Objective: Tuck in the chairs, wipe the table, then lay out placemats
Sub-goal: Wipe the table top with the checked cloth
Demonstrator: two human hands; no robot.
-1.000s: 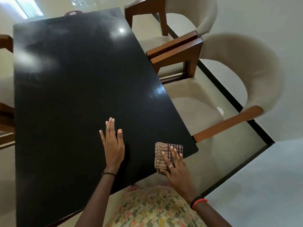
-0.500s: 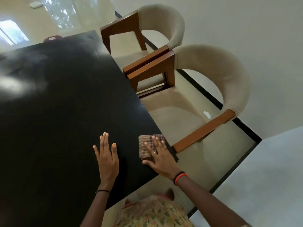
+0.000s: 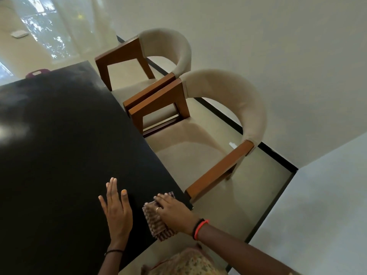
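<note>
A black table [image 3: 59,145] fills the left of the view. My left hand [image 3: 117,211] lies flat on it near the front edge, fingers spread, holding nothing. Just to its right, my right hand [image 3: 174,213] presses down on a folded striped cloth [image 3: 156,223] at the table's near right corner. Two beige chairs with brown wooden arms stand along the table's right side: the near chair [image 3: 228,108] and the far chair [image 3: 168,48]. Their seats sit partly out from under the table.
A white wall runs behind the chairs, with a black floor strip [image 3: 278,155] at its foot. A dark red object [image 3: 37,73] shows past the table's far end. A pale surface [image 3: 327,195] fills the lower right. A bright window lies at the top left.
The view has swung right and lifted toward the chairs. My right hand has turned on the cloth and bunched it near the corner. My left hand has stayed flat on the table.
</note>
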